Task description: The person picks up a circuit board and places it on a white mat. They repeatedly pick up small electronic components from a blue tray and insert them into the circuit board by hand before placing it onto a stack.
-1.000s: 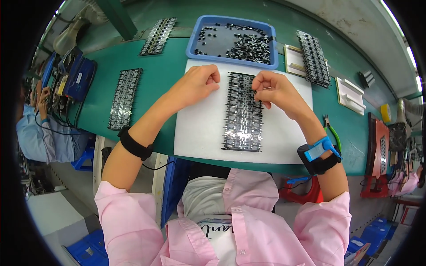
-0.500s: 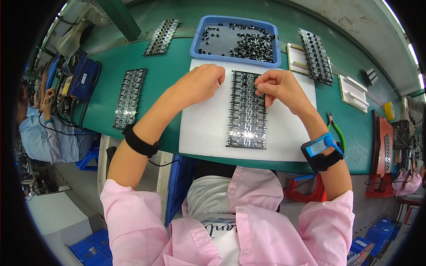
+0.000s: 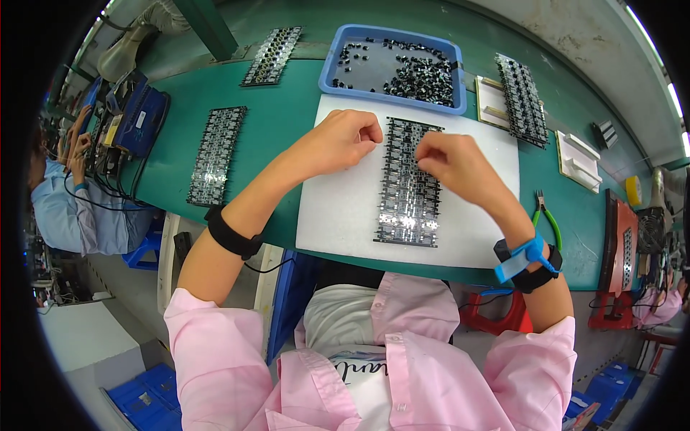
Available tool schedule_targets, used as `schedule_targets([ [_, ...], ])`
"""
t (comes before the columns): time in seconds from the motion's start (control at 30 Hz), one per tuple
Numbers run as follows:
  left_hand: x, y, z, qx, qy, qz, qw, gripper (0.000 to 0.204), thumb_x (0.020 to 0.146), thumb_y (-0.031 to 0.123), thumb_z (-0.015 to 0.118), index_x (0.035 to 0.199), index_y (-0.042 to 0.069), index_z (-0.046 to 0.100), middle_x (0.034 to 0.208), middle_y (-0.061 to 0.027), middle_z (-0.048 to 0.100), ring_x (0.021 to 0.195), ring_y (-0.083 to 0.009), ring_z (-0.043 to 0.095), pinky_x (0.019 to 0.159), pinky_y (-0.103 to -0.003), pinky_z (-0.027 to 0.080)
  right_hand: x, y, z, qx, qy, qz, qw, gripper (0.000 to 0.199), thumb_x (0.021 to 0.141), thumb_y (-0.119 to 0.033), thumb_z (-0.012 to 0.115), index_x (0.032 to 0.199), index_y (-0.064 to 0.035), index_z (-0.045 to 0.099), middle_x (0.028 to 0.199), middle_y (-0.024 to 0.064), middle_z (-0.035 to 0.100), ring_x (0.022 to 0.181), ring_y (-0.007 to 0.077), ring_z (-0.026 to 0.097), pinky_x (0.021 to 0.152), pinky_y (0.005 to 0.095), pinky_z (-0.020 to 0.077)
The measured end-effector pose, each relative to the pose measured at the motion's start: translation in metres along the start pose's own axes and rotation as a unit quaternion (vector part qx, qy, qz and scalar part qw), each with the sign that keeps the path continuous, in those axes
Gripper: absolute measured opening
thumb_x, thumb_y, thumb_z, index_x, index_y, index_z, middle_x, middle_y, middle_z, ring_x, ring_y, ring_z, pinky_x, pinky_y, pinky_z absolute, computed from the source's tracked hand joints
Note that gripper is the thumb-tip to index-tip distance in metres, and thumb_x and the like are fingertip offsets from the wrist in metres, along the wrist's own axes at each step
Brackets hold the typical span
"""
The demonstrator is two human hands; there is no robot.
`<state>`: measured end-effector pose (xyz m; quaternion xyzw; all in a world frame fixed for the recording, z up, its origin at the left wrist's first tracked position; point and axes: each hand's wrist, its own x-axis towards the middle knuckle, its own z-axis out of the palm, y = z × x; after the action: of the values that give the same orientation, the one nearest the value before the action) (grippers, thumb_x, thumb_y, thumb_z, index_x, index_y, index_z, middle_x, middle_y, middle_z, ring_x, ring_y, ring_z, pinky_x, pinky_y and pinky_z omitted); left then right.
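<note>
A long green workbench (image 3: 287,122) stands over a pale floor (image 3: 79,345) with blue crates (image 3: 144,395) below.

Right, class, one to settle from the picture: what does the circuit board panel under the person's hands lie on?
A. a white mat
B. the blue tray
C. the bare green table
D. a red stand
A: the panel lies on the white mat, with both hands at its top end; the blue tray sits beyond the mat.

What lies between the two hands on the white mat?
In the head view, the top end of the circuit board panel lies between the left hand and right hand.
</note>
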<state>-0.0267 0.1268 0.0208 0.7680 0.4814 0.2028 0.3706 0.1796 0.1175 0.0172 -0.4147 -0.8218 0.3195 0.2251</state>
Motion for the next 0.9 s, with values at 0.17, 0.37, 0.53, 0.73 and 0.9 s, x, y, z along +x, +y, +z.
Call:
schedule_targets([
  [0.17,-0.006,-0.002,0.005,-0.050,0.029,-0.022,0.998,0.009,0.069,0.003,0.056,0.076,-0.002,0.056,0.067,-0.0114,0.057,0.059,-0.0193,0.054,0.053,-0.031,0.042,-0.002,-0.011,0.016,-0.068,-0.008,-0.025,0.997,0.009,0.069,-0.001,0.055,0.075,0.0022,0.051,0.064,0.0128,0.053,0.061,0.0242,0.054,0.056,0.0328,0.0423],
  [0.37,-0.010,-0.014,0.008,0.028,0.074,0.065,0.995,0.007,0.069,0.004,0.058,0.074,-0.001,0.056,0.072,-0.0113,0.057,0.060,-0.0187,0.053,0.056,-0.030,0.042,-0.003,-0.011,0.026,-0.172,-0.001,-0.055,0.984,0.007,0.068,-0.001,0.054,0.069,0.0028,0.048,0.066,0.0158,0.054,0.061,0.0300,0.052,0.056,0.0344,0.0426],
  [0.53,-0.007,-0.011,0.003,-0.021,0.046,0.005,0.999,0.007,0.070,0.004,0.057,0.074,-0.002,0.056,0.074,-0.0123,0.056,0.065,-0.0226,0.054,0.059,-0.032,0.043,0.001,-0.015,0.012,-0.092,-0.032,-0.030,0.995,0.003,0.070,0.001,0.052,0.071,0.0030,0.050,0.062,0.0116,0.055,0.051,0.0233,0.051,0.048,0.0307,0.0414],
  [0.73,-0.004,-0.009,0.006,0.094,0.057,0.040,0.993,0.008,0.070,0.005,0.058,0.072,-0.002,0.054,0.074,-0.0140,0.056,0.070,-0.0276,0.055,0.063,-0.035,0.043,0.000,-0.007,-0.011,0.064,0.022,0.088,0.994,0.006,0.072,0.001,0.052,0.077,0.0027,0.055,0.060,0.0040,0.053,0.048,0.0104,0.048,0.044,0.0237,0.0382],
  [0.9,-0.006,-0.007,0.008,0.129,0.063,0.029,0.989,0.009,0.071,0.005,0.057,0.069,-0.002,0.052,0.073,-0.0153,0.056,0.070,-0.0305,0.055,0.062,-0.037,0.043,0.001,0.012,-0.017,0.053,0.023,0.077,0.995,0.007,0.074,0.000,0.052,0.079,0.0027,0.055,0.062,0.0020,0.052,0.052,0.0057,0.047,0.043,0.0198,0.0366],
])
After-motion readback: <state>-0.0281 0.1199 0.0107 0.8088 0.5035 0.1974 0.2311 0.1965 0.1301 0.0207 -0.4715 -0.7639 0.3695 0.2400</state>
